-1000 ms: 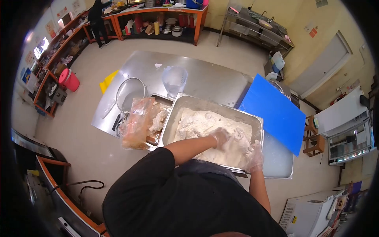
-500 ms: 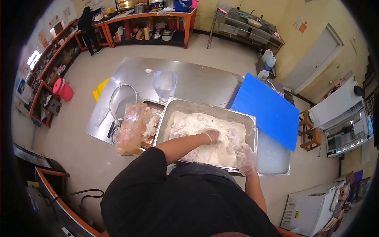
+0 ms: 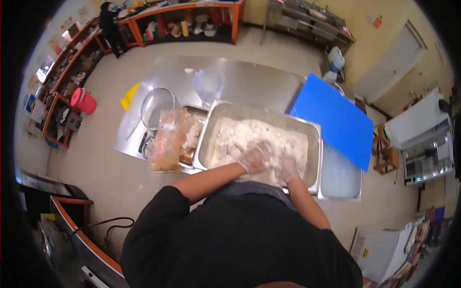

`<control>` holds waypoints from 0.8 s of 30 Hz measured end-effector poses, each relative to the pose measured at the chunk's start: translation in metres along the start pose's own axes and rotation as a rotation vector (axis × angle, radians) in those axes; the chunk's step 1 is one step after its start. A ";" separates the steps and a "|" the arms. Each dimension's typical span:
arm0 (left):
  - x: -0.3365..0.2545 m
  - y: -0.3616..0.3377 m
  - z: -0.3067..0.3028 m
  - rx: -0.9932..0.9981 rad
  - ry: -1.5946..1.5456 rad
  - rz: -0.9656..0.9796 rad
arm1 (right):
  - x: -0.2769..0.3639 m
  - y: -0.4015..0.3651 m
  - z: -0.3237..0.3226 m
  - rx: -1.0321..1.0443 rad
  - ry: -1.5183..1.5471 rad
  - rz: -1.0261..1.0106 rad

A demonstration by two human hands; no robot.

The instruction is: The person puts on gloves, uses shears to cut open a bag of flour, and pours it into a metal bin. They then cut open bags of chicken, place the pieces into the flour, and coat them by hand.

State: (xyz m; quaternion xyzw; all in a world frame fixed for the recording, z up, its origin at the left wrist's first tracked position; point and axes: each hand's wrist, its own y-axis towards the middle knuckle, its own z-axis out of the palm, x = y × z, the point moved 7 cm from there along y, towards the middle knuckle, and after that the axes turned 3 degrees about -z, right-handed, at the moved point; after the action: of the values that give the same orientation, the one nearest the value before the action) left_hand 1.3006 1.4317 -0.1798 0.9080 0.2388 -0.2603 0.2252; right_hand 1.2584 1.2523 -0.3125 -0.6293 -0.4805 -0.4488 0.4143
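A deep steel pan [image 3: 264,113] holds white flour [image 3: 235,127] with lumpy, flour-coated pieces, which look like raw meat, half buried in it. Both my hands wear clear plastic gloves and work in the flour, close together. My left hand [image 3: 254,158] lies palm down over the middle of the pan, fingers stretched toward the right. Just right of it, my right hand [image 3: 289,169] presses into the flour near the front, its fingertips sunk from sight. Left of the pan, a clear bag [image 3: 165,141] with orange-pink contents rests over a smaller tray [image 3: 188,164] of pale pieces.
On the steel table [image 3: 254,79] stand a round sieve [image 3: 158,108] and a clear plastic jug [image 3: 209,86]. A blue board [image 3: 333,120] partly covers a whitish container [image 3: 341,175] to the right. A person in dark clothes [image 3: 109,29] stands at the far-left counter.
My right hand has moved from the pan's front right corner inward and down into the flour. My left hand has turned flatter over the flour. The whole view has shifted slightly.
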 end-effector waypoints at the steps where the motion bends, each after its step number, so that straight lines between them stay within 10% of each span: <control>1: 0.040 -0.004 0.038 -0.029 -0.046 -0.179 | -0.002 0.002 -0.002 -0.042 -0.184 0.010; 2: 0.028 0.001 0.022 -0.008 0.399 -0.414 | 0.016 0.000 0.001 -0.058 -0.226 0.091; 5: 0.004 0.008 -0.015 -0.007 -0.235 -0.629 | 0.075 0.001 0.021 -0.097 -0.285 0.212; 11: 0.003 0.022 -0.018 -0.347 -0.024 -0.395 | 0.113 0.021 0.025 -0.290 -1.063 -0.111; 17: -0.024 0.035 -0.014 -0.244 -0.086 -0.106 | 0.035 0.004 0.018 -0.093 0.641 0.343; 24: -0.054 0.054 -0.006 -0.039 -0.162 0.004 | 0.113 -0.041 -0.005 -0.067 1.206 0.232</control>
State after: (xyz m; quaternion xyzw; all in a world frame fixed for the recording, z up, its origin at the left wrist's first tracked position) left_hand 1.2921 1.3757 -0.1284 0.8799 0.2227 -0.3280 0.2618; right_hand 1.2327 1.2817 -0.1984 -0.3252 -0.0756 -0.6927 0.6393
